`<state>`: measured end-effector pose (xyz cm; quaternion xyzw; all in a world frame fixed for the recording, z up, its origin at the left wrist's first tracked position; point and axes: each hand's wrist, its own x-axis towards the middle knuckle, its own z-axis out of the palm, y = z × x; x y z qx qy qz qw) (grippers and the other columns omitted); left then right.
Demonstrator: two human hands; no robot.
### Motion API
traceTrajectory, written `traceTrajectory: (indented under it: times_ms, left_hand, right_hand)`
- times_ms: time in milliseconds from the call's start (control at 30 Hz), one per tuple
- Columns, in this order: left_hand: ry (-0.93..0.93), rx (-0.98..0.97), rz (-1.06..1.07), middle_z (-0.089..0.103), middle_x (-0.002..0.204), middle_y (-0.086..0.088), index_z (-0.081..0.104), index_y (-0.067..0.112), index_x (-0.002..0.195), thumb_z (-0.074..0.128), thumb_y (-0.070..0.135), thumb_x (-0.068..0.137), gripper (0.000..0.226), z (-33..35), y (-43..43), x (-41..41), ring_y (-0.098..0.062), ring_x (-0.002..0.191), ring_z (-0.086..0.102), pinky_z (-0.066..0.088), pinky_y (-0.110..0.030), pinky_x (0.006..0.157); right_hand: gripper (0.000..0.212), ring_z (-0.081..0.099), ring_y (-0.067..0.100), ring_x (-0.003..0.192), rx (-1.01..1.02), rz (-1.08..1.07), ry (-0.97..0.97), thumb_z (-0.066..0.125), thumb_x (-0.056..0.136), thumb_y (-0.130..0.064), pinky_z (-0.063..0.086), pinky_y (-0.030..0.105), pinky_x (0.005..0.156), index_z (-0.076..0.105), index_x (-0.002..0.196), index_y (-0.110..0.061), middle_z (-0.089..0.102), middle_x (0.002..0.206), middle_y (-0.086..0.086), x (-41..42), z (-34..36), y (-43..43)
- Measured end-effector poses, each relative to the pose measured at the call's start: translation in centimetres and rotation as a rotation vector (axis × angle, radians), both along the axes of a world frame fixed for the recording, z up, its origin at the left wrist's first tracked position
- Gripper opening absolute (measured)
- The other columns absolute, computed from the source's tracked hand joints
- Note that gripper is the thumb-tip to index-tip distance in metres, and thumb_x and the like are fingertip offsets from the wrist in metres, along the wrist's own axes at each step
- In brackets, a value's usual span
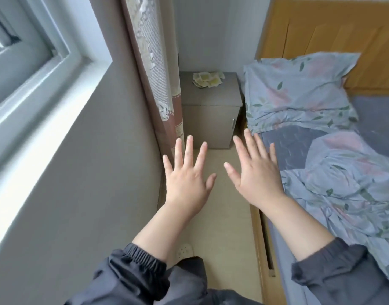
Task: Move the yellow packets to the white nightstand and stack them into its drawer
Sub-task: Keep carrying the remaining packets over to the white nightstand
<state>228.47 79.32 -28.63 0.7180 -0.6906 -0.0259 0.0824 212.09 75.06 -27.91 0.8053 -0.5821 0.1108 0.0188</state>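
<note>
1. The bed (286, 148) fills your right side and the window wall (79, 172) your left, so you stand in a narrow aisle leading to the corner.
2. The curtain (154, 62) hangs along that wall, its lower end just beside the grey cabinet (209, 102).
3. That cabinet closes off the aisle's far end, between the curtain and the pillow (299, 91), with its front shut. No white nightstand is in view, so the carrying has probably not begun.
4. Your left hand (187, 179) and right hand (255, 177) are held out palm down over the floor. The fingers are straight and spread, hold nothing, and are well short of the cabinet.
5. The yellow packets (208, 79) lie in a loose, overlapping heap on the cabinet top, towards the back. You will probably need to gather them square before lifting.
</note>
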Motion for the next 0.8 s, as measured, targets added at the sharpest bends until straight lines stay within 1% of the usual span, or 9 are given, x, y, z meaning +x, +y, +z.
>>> traceTrajectory:
  times_ms: [100,200,433,633,800]
  left_hand:
    - [-0.004,0.012,-0.051,-0.017,0.16,-0.006,-0.006,0.028,0.153,0.032,0.055,0.096,0.074,0.7,-8.6,2.3,-0.029,0.145,-0.02,0.001,-0.058,0.114]
    - [-0.002,-0.003,-0.088,-0.017,0.16,-0.007,-0.007,0.028,0.153,0.032,0.055,0.096,0.074,1.8,-17.0,3.8,-0.03,0.146,-0.02,0.001,-0.058,0.114]
    - [-0.007,0.017,-0.151,-0.016,0.16,-0.007,-0.004,0.025,0.153,0.033,0.055,0.096,0.074,1.2,-32.8,3.5,-0.03,0.146,-0.019,0.002,-0.056,0.115]
    - [-0.048,0.034,-0.075,-0.02,0.159,-0.008,-0.01,0.024,0.152,0.027,0.056,0.097,0.074,-1.4,-47.9,1.4,-0.031,0.145,-0.021,0.002,-0.056,0.115]
    - [0.002,0.085,0.002,-0.02,0.159,-0.006,-0.013,0.024,0.152,0.026,0.056,0.097,0.074,-1.8,-60.8,-1.1,-0.029,0.145,-0.021,0.002,-0.055,0.116]
  right_hand:
    - [0.078,0.011,0.026,0.147,0.031,-0.064,0.001,0.008,0.086,-0.063,0.008,0.052,0.116,0.022,0.151,-0.021,0.01,0.16,0.007,2.2,0.9,-7.7]
    - [0.08,0.008,0.025,0.147,0.038,-0.122,-0.007,0.005,0.084,-0.063,0.007,0.051,0.116,0.02,0.152,-0.021,0.008,0.161,0.007,3.7,1.8,-14.9]
    - [0.082,0.006,0.024,0.148,0.071,-0.187,-0.021,0.002,0.083,-0.063,0.008,0.052,0.116,0.017,0.152,-0.022,0.006,0.161,0.007,3.6,1.2,-29.8]
    - [0.083,0.005,0.023,0.148,0.093,-0.146,-0.036,0.002,0.082,-0.063,0.008,0.051,0.117,0.016,0.152,-0.021,0.005,0.161,0.006,1.5,-1.2,-45.5]
    - [0.085,0.005,0.024,0.148,0.136,-0.073,-0.002,-0.002,0.081,-0.064,0.007,0.049,0.117,0.013,0.153,-0.021,0.004,0.161,0.006,0.1,-1.3,-59.3]
